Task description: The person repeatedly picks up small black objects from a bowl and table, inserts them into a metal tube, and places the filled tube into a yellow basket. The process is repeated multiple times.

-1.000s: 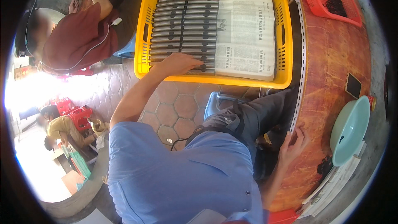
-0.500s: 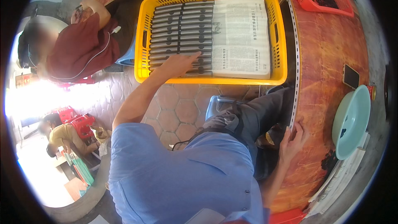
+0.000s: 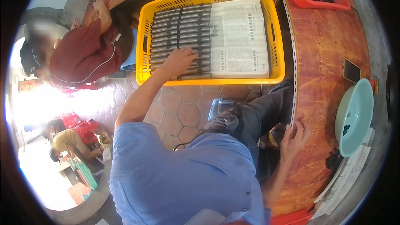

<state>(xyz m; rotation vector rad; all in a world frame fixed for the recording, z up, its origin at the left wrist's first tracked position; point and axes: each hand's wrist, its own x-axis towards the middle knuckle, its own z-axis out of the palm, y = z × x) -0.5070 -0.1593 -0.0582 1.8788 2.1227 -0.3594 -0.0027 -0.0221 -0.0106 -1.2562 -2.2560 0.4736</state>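
Note:
A yellow plastic basket (image 3: 212, 82) holds a row of dark metallic tubes (image 3: 164, 33) with black bands and black round pieces on them. The tubes lie side by side on the left, beside newspaper sheets (image 3: 239, 37). My left hand (image 3: 179, 61) reaches over the near tubes, its fingers curled and pressed together. Whatever is under the fingertips is hidden by the hand. At the edge of the wood-patterned table (image 3: 312, 100), my right hand (image 3: 295, 139) rests with fingers apart and slightly bent, holding nothing.
A red basket (image 3: 341, 4) with small black pieces sits on the table's far end. A dark phone (image 3: 351, 71) and a pale green basin (image 3: 358, 112) with a few black pieces are at right. A person in a maroon shirt (image 3: 85, 58) sits at left; another (image 3: 73, 141) is farther back.
My left hand's index finger was stretched out over the tubes; now the fingers are curled in, a little farther away from me. The basket appears slightly shifted left. My right hand stays put.

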